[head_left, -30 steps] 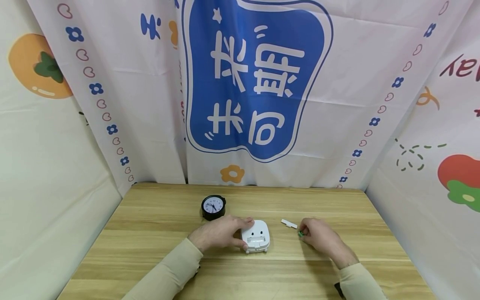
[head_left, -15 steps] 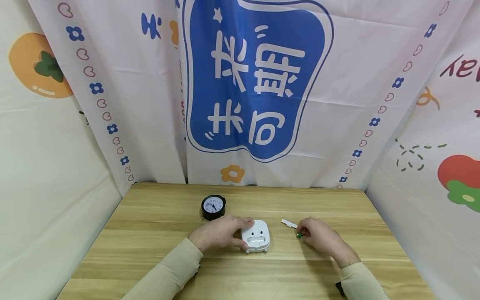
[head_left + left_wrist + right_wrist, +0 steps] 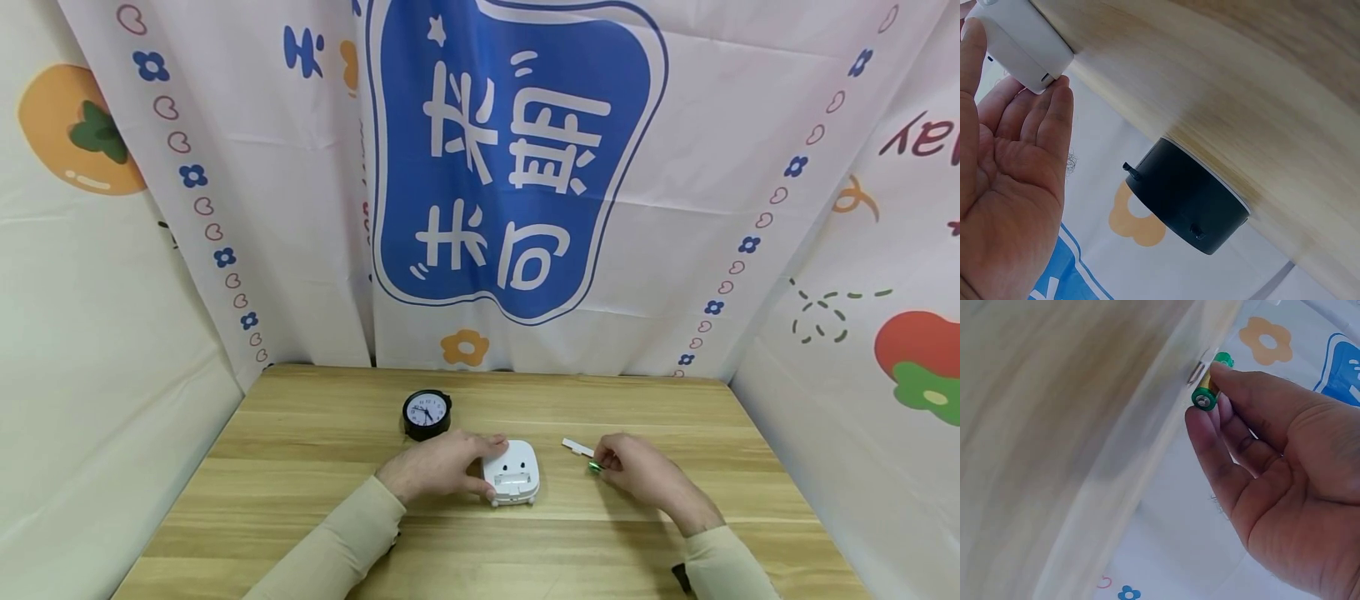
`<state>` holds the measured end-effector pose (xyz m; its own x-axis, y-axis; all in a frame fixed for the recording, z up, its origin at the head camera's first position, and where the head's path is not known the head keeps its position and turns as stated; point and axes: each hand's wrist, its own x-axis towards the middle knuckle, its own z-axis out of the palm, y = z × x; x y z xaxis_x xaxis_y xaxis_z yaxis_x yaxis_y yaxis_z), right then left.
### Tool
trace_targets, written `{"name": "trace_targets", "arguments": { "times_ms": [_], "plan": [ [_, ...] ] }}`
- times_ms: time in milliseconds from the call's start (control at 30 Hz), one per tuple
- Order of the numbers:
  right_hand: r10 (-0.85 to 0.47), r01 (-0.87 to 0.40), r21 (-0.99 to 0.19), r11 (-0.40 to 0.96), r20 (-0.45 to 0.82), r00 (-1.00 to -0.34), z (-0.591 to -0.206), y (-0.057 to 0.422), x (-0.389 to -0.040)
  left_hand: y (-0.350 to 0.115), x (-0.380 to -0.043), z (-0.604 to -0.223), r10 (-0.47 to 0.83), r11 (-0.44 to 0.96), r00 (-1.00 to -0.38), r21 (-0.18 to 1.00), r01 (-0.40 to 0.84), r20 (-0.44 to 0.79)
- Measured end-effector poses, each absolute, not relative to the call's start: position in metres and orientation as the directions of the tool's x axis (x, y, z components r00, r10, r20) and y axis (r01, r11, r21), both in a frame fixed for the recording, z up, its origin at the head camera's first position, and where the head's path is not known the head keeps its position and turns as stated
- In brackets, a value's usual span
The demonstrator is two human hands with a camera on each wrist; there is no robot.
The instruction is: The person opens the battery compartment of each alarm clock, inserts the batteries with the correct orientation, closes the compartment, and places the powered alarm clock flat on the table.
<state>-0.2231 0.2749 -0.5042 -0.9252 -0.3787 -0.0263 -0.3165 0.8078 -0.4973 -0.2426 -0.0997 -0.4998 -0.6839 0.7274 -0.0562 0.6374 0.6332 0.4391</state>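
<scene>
A small white rounded-square device (image 3: 522, 454) lies on the table with an open battery slot (image 3: 512, 481), two dark knobs and little feet. My left hand (image 3: 444, 464) grips its left side between thumb and fingers; the left wrist view shows fingertips against its casing. To the right, my right hand (image 3: 639, 472) pinches a green and gold battery (image 3: 1204, 394) between thumb and fingers, one metal end showing. Just beyond those fingers lies a narrow white battery cover (image 3: 577, 447). Its right end is close to the hand; contact cannot be told.
A round black alarm clock (image 3: 427, 411) stands behind my left hand, with its white dial facing me. The wooden table (image 3: 322, 450) ends at a printed cloth backdrop (image 3: 675, 250), with cloth walls on both sides.
The battery has turned in my right fingers, and its green end now points out to the left. My left hand and the white device have stayed put.
</scene>
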Motion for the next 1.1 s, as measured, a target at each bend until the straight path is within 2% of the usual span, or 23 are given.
{"name": "trace_targets", "arguments": {
  "times_ms": [467,1100],
  "plan": [
    [-0.414,-0.375,-0.475,0.796,0.025,-0.91,-0.481,0.242,-0.215,-0.1,-0.243,-0.5,0.724,0.636,-0.687,0.442,0.633,-0.057],
    [-0.539,-0.523,-0.449,0.724,0.104,-0.836,-0.469,0.205,-0.207,-0.098,-0.242,-0.498,0.731,0.62,-0.68,0.458,0.637,-0.045]
  ]
}}
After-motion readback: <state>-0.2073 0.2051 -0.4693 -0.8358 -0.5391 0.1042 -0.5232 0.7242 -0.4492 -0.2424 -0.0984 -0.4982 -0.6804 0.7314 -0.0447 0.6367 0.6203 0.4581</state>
